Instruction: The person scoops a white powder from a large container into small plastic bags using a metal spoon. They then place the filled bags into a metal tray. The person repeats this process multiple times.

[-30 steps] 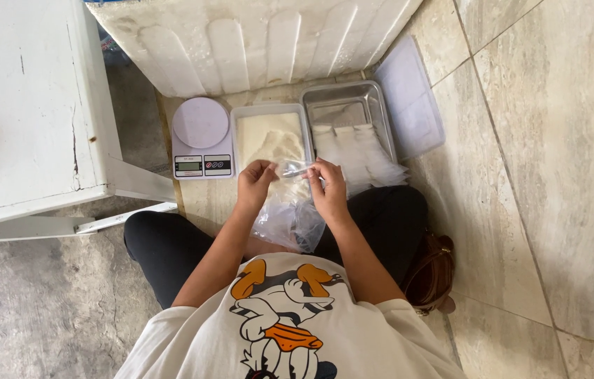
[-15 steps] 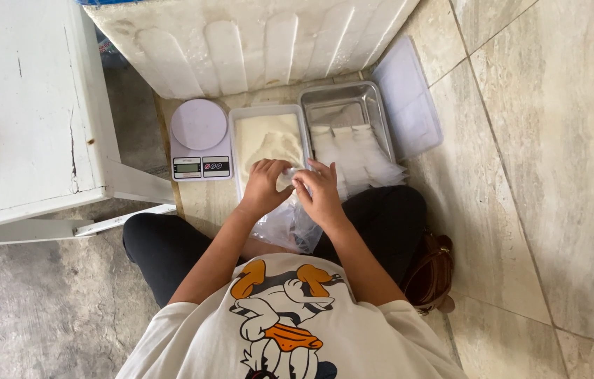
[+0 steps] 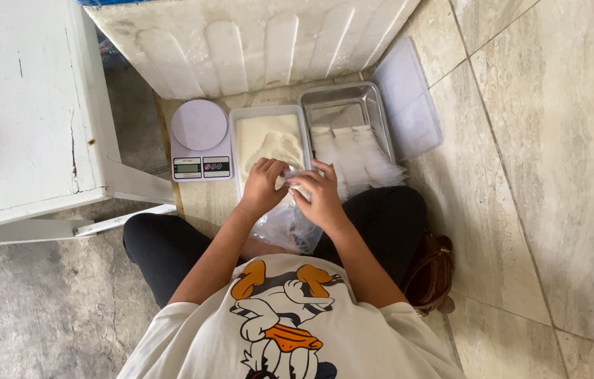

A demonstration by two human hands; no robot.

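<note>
I sit on the floor with both hands together over the near end of a clear plastic tub (image 3: 241, 119) filled with white powder. My left hand (image 3: 262, 184) and my right hand (image 3: 319, 195) both pinch a small clear plastic bag (image 3: 295, 181) between them. A pile of clear plastic bags (image 3: 284, 226) rests on my lap just below the hands. What is inside the small bag is hidden by my fingers.
A small digital kitchen scale (image 3: 201, 139) stands left of the tub. A metal tray (image 3: 375, 112) with filled clear packets (image 3: 356, 156) sits to the right, a translucent lid (image 3: 408, 107) beyond it. A white cabinet (image 3: 27, 105) stands at left, a white ribbed panel (image 3: 255, 42) ahead.
My hands have come closer together and moved forward over the tub's near edge, closing around the small bag that was held more spread apart a second ago.
</note>
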